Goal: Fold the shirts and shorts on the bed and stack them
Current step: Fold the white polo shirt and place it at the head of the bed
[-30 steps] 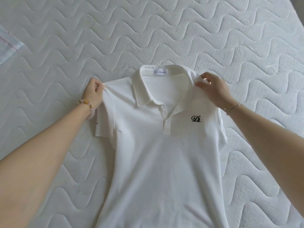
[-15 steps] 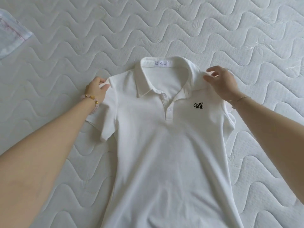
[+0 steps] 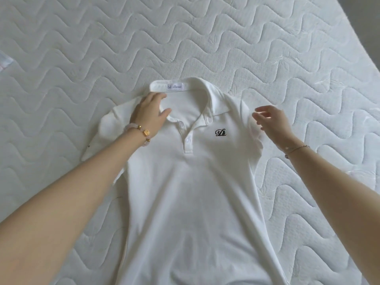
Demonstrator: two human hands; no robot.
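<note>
A white polo shirt [image 3: 191, 192] with a small black chest logo lies face up and spread flat on the bed, collar pointing away from me. My left hand [image 3: 150, 114] rests on the shirt's left collar, fingers and thumb spread over the fabric. My right hand [image 3: 271, 120] hovers just above the right shoulder with loose fingers, holding nothing. Both short sleeves lie out to the sides; the left one is partly hidden under my forearm.
The white quilted mattress [image 3: 205, 38] stretches all around the shirt. A corner of another pale garment [image 3: 5, 61] shows at the far left edge. The bed's edge [image 3: 368, 48] runs along the upper right.
Both hands have let go of the shirt's shoulders. The left hand moved inward onto the collar; the right hand lifted off and opened. The shirt now lies flat.
</note>
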